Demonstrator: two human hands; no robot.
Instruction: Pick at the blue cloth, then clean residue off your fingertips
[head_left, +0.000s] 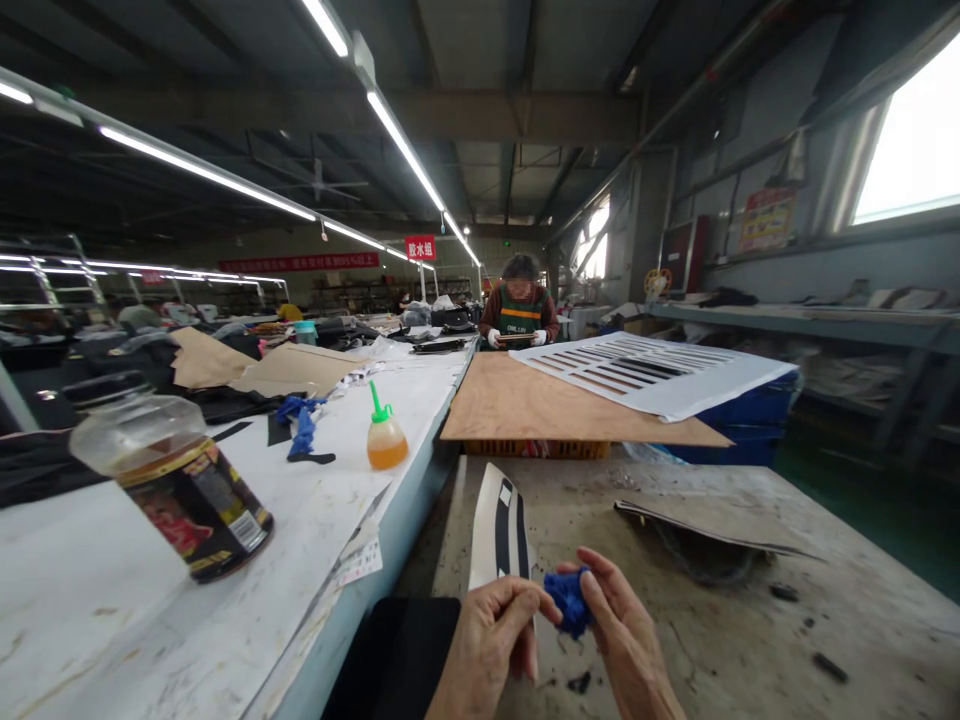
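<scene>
At the bottom centre, my right hand (619,620) holds a crumpled blue cloth (570,603) between thumb and fingers. My left hand (499,630) is just left of it, fingers curled in a pinch, fingertips at the cloth's left edge; whether it grips anything there is too small to tell. Behind my left hand a curved white piece (487,520) with black strips stands tilted, its lower part partly hidden by that hand.
A squeeze bottle (387,452) and a large jar (202,500) stand on the white table (315,510) at left. A wooden board (562,400) with a slotted white sheet (637,370) lies ahead. Beyond it sits a person (517,310) in gloves. Dark scraps lie on the grey table (720,640).
</scene>
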